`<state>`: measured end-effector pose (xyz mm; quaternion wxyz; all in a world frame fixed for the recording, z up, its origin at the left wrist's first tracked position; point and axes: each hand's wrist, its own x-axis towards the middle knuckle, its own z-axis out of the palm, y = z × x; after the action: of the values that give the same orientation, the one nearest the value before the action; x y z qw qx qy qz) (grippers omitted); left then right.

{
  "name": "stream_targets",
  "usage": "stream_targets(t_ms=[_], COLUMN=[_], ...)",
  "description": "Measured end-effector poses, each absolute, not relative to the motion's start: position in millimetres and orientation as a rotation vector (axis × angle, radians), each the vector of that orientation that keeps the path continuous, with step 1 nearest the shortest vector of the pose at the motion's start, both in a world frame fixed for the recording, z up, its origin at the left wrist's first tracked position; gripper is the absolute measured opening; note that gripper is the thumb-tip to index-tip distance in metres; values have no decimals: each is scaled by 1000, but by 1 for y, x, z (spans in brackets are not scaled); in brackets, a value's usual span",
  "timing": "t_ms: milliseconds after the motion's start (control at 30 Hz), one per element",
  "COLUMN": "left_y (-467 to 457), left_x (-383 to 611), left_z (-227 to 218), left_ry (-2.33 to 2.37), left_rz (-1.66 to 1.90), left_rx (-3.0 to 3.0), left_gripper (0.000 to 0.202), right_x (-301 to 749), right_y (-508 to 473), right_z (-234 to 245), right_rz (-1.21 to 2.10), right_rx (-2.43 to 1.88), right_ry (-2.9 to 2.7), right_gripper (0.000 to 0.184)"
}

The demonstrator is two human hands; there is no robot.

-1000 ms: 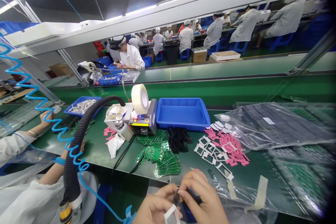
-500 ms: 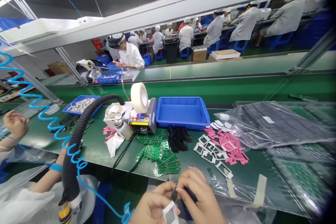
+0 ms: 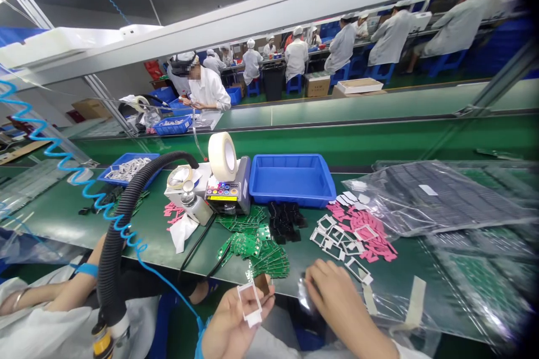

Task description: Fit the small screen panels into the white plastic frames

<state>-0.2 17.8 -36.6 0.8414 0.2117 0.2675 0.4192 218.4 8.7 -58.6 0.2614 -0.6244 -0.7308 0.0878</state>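
My left hand [image 3: 229,325] is closed on a white rectangular frame [image 3: 250,304], holding it upright over the table's front edge. The same fingers grip a small dark brown display panel [image 3: 261,284] just behind the frame. To the right, my right hand [image 3: 332,291] has its fingers curled down, with a shiny piece of clear film [image 3: 304,295] at the fingertips. Beyond the hands lie green circuit boards [image 3: 269,261], black panels [image 3: 286,221] and a pile of white frames [image 3: 337,238].
An empty blue bin [image 3: 292,179] stands behind the parts, beside a machine [image 3: 229,188] topped by a tape roll [image 3: 223,156]. Pink pieces [image 3: 374,235] and bagged sheets [image 3: 438,196] lie right. A black hose [image 3: 122,219] and co-worker's arm [image 3: 69,297] are left.
My hands have come apart: the right moved right with clear film, while the left keeps the white frame and the panel, now brown side showing. A co-worker's raised hand at left has dropped.
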Motion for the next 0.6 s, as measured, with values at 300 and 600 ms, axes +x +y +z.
stream_targets(t_ms=[300, 600], left_y=[13, 11], left_x=[14, 14], left_z=[-32, -25], left_ry=[561, 477], left_rz=[779, 810], left_rx=[496, 411], left_gripper=[36, 36], right_x=[201, 186], right_y=[6, 13], right_z=[-10, -3], right_rz=[262, 574], right_rx=[-1250, -1130], right_ry=[-2200, -1994], right_gripper=[44, 25])
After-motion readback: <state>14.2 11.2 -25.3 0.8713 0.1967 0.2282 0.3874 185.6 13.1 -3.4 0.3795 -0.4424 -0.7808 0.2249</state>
